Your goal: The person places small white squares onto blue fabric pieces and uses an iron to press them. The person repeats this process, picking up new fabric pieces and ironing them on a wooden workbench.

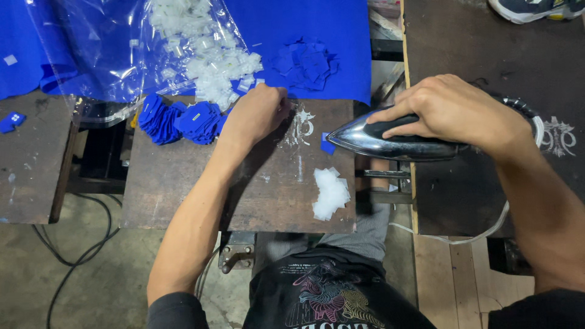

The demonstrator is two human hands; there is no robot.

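Two hands work close: your right hand (454, 109) grips the iron (390, 140), left hand (256, 113), fingers curled, pinching blue fabric pieces (201, 120); its tip risks scorching the small blue piece (327, 144).

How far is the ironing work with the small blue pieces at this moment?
Looks done: a fanned stack of blue pieces lies at the board's left edge. In hand: the right hand grips the iron, its tip on one small blue piece; the left hand reaches toward the loose white squares. Probably left: the blue pile on the cloth and the white pile.
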